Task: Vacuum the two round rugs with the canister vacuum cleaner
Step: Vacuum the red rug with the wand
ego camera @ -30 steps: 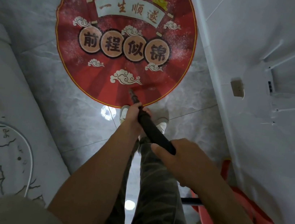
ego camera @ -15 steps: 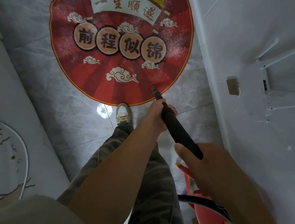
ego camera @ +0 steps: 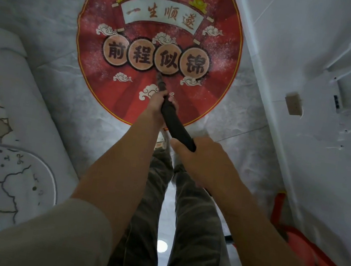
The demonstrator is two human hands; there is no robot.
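A round red rug [ego camera: 217, 55] with gold edging, cloud motifs and Chinese characters lies on the grey marble floor ahead of me, dusted with pale specks. My left hand [ego camera: 159, 103] grips the black vacuum wand [ego camera: 174, 123] near its front end, over the rug's near part. My right hand [ego camera: 198, 156] grips the same wand further back, just off the rug's near edge. The wand's narrow tip [ego camera: 159, 77] points at the row of round character badges. A second rug is not in view.
A white wall with a baseboard [ego camera: 264, 86] runs along the right. The red canister vacuum body [ego camera: 314, 260] sits at the lower right by the wall. A pale patterned surface [ego camera: 9, 154] fills the left side. My legs and a shoe [ego camera: 161, 141] stand below the rug.
The wand and both hands have pushed forward and left, from the rug's near right edge onto the rug, its tip now reaching the character badges. The view shifted so the rug sits further right.
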